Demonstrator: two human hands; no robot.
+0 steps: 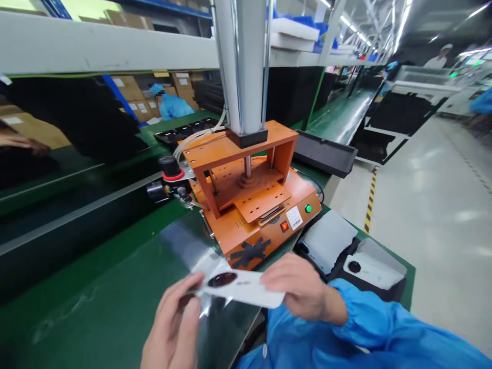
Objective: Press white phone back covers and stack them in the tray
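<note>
A white phone back cover (249,288) with a large round dark camera area at its left end is held up in front of the orange press. The fingers and thumb of my left hand (172,320) close around its left end, where the exact contact is partly hidden. At the other end, my right hand (298,287) grips the cover between thumb and fingers. Just beyond my hands, the orange press (246,215) has its flat plate low over the base, with a thin edge showing in the gap. Clear film (209,261) lies on the green bench below the cover.
Right of the press, a similar white cover (371,269) and a whitish sheet (330,238) lie on dark trays. A black tray (326,154) stands behind the press. A pressure regulator (169,169) juts out left. Across the bench sits a person in blue (172,106).
</note>
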